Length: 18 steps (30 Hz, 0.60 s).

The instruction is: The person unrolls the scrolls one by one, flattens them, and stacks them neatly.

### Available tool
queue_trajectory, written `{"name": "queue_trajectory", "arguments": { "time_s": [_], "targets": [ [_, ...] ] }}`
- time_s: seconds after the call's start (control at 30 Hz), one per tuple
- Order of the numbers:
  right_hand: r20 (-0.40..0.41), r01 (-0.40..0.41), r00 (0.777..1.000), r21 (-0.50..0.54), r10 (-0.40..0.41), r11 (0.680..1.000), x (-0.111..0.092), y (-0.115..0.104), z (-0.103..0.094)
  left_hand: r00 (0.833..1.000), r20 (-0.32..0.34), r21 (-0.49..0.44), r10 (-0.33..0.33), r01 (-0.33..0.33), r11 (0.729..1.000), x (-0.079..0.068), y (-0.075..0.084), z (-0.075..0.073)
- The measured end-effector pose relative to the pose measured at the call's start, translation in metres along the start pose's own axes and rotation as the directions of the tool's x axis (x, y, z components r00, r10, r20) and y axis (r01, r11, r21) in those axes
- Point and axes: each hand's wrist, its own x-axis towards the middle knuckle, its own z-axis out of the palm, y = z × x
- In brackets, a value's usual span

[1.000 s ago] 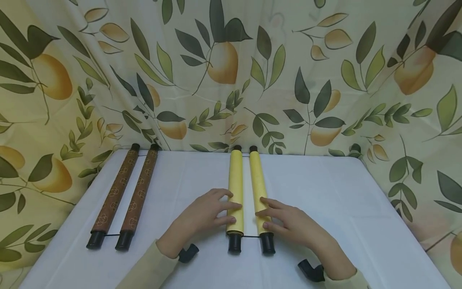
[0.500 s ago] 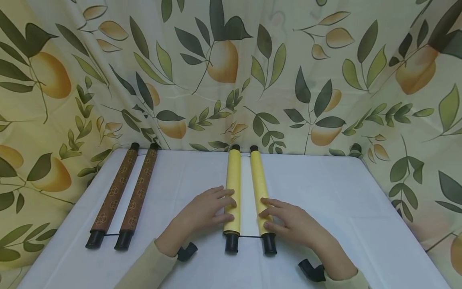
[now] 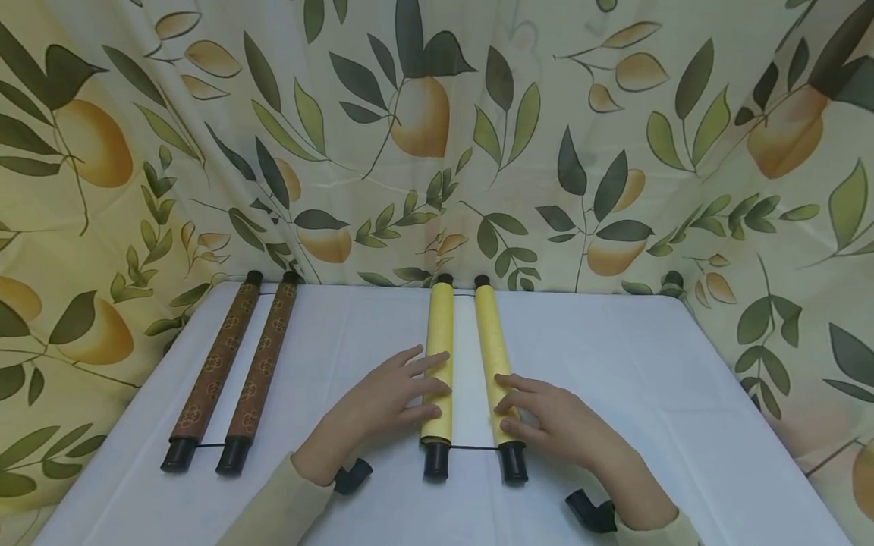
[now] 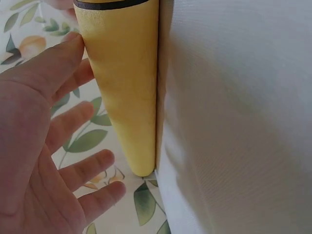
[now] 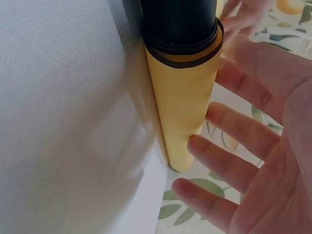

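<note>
A yellow hand scroll with black end knobs lies partly unrolled at the table's middle. Its left roll (image 3: 440, 322) and right roll (image 3: 490, 330) stand a little apart, with a pale strip (image 3: 470, 364) between them. My left hand (image 3: 378, 394) rests its spread fingers on the left roll's outer side. On the other side, my right hand (image 3: 563, 421) touches the right roll with loosely extended fingers. In the left wrist view, the thumb meets the yellow roll (image 4: 122, 73). In the right wrist view, fingertips touch the roll (image 5: 183, 97) below its black knob (image 5: 180, 19).
A brown patterned scroll (image 3: 249, 379), also in two rolls with black knobs, lies to the left on the white table (image 3: 614, 341). Behind the table hangs a curtain (image 3: 519, 152) printed with fruit and leaves. Black wrist mounts (image 3: 353, 477) protrude below the hands.
The two yellow rolls have moved apart, the left one leftward and the right one slightly rightward, so the pale strip between them is wider. Both hands shifted with them.
</note>
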Motion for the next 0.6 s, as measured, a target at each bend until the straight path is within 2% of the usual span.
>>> {"name": "queue_trajectory", "arguments": {
  "time_s": [0.2,0.47,0.6],
  "targets": [
    [0.004,-0.025,1.000,-0.012,0.025,1.000,-0.0001,0.0004,-0.0016,0.999,-0.018,0.010,0.036,-0.036,0.999,0.0021,-0.0008,0.0001],
    [0.001,-0.006,1.000,-0.008,0.006,1.000,-0.0023,0.0022,-0.0017,0.999,0.041,0.002,-0.020,0.019,1.000,0.0024,0.0006,0.0014],
    [0.003,-0.037,0.999,-0.022,0.037,0.999,-0.0024,0.0014,-0.0026,0.999,0.031,0.019,-0.012,0.011,1.000,0.0016,0.0009,0.0016]
  ]
}}
